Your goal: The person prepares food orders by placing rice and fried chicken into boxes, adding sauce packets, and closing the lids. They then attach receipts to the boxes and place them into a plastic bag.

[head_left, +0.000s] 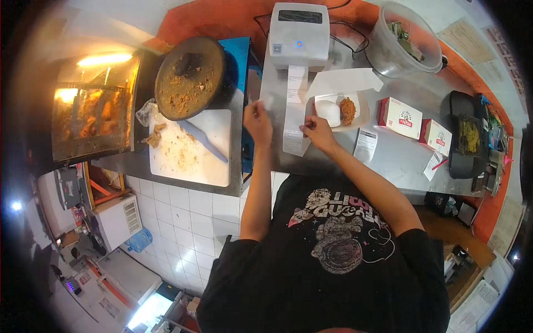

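A long paper receipt hangs out of the white printer onto the metal counter. My right hand is closed at the right edge of the receipt's lower part; its fingertips are pinched together. Left of the receipt, my left hand is raised with its fingers bent together, and a small whitish scrap seems to show at the fingertips, too blurred to name. Just beyond my right hand, an open box holds a white wrapped mound and a piece of fried chicken.
Two closed boxes and a slip lie to the right. A clear tub stands at the back. On the left are a stone mortar, a white cutting board with a knife, and a lit display case.
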